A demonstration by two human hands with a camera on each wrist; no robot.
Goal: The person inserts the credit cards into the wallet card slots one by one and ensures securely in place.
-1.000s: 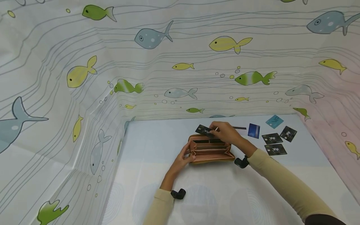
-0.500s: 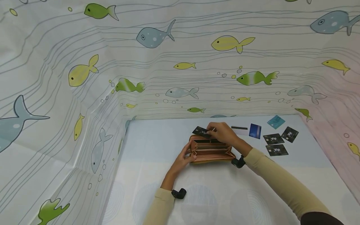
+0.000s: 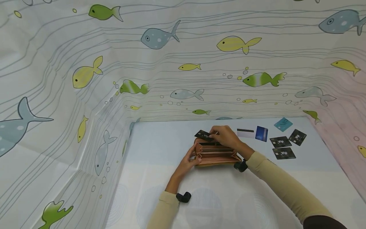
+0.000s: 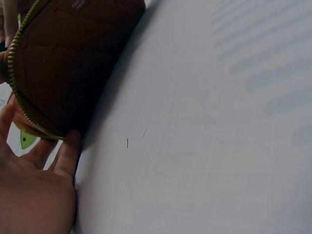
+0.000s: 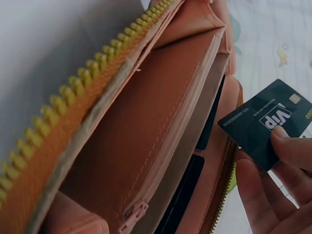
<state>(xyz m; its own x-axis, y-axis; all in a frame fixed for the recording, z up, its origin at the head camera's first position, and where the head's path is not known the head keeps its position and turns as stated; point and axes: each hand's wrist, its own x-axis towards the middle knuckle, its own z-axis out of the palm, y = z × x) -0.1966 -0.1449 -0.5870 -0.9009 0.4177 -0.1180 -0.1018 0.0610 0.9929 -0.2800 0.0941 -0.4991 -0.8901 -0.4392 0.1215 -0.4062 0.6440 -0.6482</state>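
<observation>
A brown zip-around wallet (image 3: 217, 157) stands unzipped, its pleated compartments facing up. My left hand (image 3: 184, 165) grips its left end, thumb on the inner side; in the left wrist view the fingers reach the quilted outside (image 4: 73, 58) by the brass zip. Between thumb and fingers my right hand (image 3: 227, 137) pinches a black Vip card (image 5: 261, 122), held tilted just above the wallet's back edge. The right wrist view shows two dark cards tucked in the back slots, one upper card (image 5: 212, 117) and one lower card (image 5: 180, 192), beside an inner zipped pocket (image 5: 141, 156).
Right of the wallet lie a white card with a dark stripe (image 3: 245, 133), a blue card (image 3: 261, 134) and a teal card (image 3: 283, 124). Several black Vip cards (image 3: 284, 153) lie further right. A fish-patterned sheet (image 3: 160, 73) rises behind the table (image 3: 160, 143).
My right hand has shifted slightly left with the black card, which sits a little lower, nearer the wallet's back edge. The white striped card shows more fully. My left hand keeps its grip.
</observation>
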